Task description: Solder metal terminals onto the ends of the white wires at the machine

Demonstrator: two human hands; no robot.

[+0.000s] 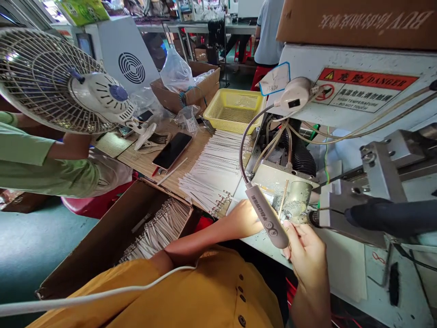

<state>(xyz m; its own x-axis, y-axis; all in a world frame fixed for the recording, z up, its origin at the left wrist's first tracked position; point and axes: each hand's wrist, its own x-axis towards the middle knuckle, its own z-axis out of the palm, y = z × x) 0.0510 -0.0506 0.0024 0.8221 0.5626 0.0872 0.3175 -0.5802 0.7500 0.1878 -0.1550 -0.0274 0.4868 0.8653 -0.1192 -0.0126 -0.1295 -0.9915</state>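
My left hand (pixel 243 219) is brightly lit at the machine's front edge, its fingers curled in and their tips hidden behind the lamp head (pixel 266 216). To the right of the lamp, my right hand (pixel 307 248) pinches thumb against fingers; whatever lies between them is too small to make out. Just above the hands a thin pale stick (pixel 283 199) stands nearly upright beside a metal cylinder (pixel 299 197) with grey specks on it. White thin wires (pixel 218 161) with small ends lie in a wide layer on the table, left of the machine.
A cardboard box (pixel 92 241) with more white wires stands by my left side. Behind are a yellow basket (pixel 235 93), a phone (pixel 172 149) and a fan (pixel 58 82). The machine bears a high-temperature danger label (pixel 368 89). Another person's arm (pixel 73 146) is at left.
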